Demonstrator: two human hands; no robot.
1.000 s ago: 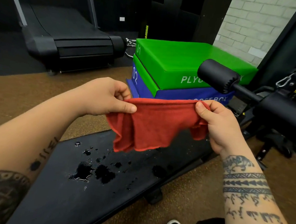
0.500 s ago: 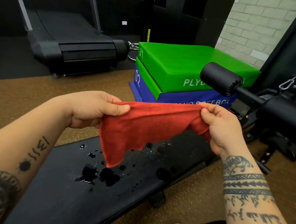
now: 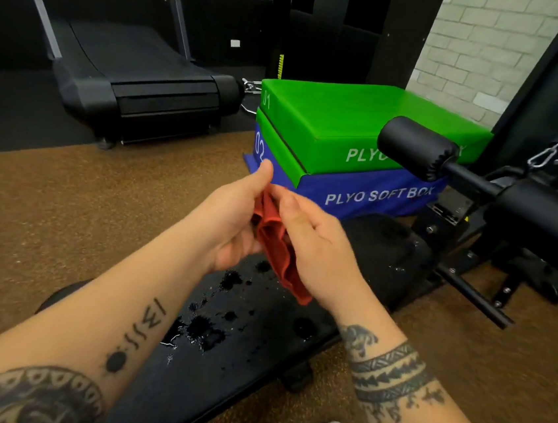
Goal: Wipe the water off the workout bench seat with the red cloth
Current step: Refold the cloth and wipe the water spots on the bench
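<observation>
Head view: the left hand [image 3: 231, 227] and right hand [image 3: 315, 246] are pressed together, pinching one red cloth [image 3: 274, 242] folded between them, held above the middle of the one bench [image 3: 227, 398]. The water [image 3: 202, 334] is one larger pool plus many scattered drops. A cloth this bunched may only smear it or push drops over the bench edge.

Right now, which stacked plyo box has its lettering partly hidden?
The green box, on top: the black roller pad covers its lettering past PLYO. The blue box beneath reads in full.
</observation>
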